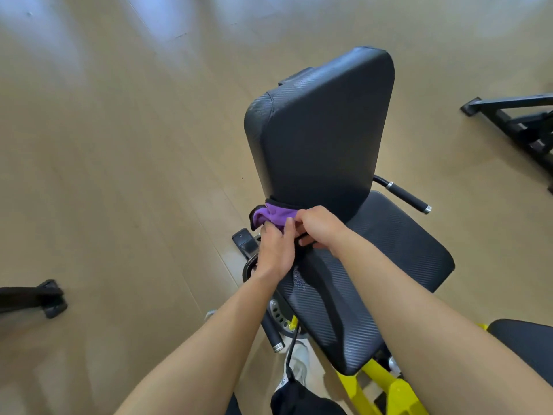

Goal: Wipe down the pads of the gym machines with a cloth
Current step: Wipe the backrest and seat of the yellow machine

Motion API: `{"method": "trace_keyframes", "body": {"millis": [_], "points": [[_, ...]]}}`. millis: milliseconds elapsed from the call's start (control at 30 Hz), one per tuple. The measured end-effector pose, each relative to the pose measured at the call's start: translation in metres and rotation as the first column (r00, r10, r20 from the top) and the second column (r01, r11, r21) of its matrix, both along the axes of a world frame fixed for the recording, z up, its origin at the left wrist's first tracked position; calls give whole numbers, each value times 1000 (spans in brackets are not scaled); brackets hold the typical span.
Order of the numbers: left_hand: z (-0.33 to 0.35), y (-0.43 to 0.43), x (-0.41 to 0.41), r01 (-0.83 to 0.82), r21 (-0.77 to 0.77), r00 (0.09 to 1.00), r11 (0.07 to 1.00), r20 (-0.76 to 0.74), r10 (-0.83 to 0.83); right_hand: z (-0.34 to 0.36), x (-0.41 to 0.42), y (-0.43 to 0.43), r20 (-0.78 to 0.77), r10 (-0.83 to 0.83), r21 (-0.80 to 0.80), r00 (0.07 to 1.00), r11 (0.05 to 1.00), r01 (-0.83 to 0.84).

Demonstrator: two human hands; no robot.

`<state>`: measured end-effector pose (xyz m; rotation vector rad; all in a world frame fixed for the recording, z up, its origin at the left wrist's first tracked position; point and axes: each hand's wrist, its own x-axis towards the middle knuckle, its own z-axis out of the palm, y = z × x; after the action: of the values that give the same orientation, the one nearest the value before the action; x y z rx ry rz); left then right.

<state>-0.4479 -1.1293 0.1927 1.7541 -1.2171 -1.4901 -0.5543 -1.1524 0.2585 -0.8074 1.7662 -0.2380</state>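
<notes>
Both hands grip the purple cloth (270,215): our left hand (276,250) closes on its lower fold, our right hand (318,227) pinches the edge, bunching it at the backrest pad (323,139) base above the seat pad (374,265), likely regathering before wiping.

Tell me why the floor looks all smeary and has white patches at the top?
In the head view, the floor is streaked with motion blur toward the edges, and the pale patches are glare from lights; the wide lens bends things, while the back pad, purple cloth and both hands stay fairly sharp.
</notes>
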Motion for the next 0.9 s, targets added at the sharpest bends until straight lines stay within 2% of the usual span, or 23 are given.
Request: {"method": "trace_keyframes", "body": {"millis": [100, 167, 267, 400, 467, 533, 633, 700, 733, 800, 900], "points": [[3, -8, -6, -40, -40, 999, 998, -11, 40, -1, -7, -3, -152, -8, -72, 988, 997, -3], [11, -14, -8, -98, -73, 995, 992, 17, 99, 2, -10, -7, -200, -56, -113, 978, 993, 34], [34, -24, -4, -149, -195, 986, 970, 44, 160, 15, -14, -16, -167, -114, -153, 979, 984, 88], [82, -52, 2, -238, -426, 969, 873, -47, 242, 33, -12, -29, -132, -147, -220, 980, 969, 115], [103, -74, 3, -212, -585, 973, 783, -55, 222, 43, -10, -34, -116, -180, -249, 977, 957, 147], [118, -96, 2, -100, -705, 986, 702, 22, 162, 53, -8, -39, -103, -227, -290, 968, 938, 189], [117, -117, 6, 93, -764, 975, 639, 199, 96, 66, -9, -45, -85, -285, -339, 955, 909, 241], [107, -110, 8, 70, -790, 977, 609, 177, 118, 71, -8, -44, -70, -313, -369, 947, 890, 267], [103, -102, 7, 19, -780, 984, 625, 126, 128, 73, -8, -42, -65, -324, -374, 944, 885, 278], [92, -75, -2, -104, -675, 971, 730, 90, 221, 74, -8, -40, -48, -332, -362, 942, 885, 293], [79, -45, -20, -271, -479, 912, 835, 151, 382, 69, -8, -36, -24, -333, -345, 943, 888, 304]]}}
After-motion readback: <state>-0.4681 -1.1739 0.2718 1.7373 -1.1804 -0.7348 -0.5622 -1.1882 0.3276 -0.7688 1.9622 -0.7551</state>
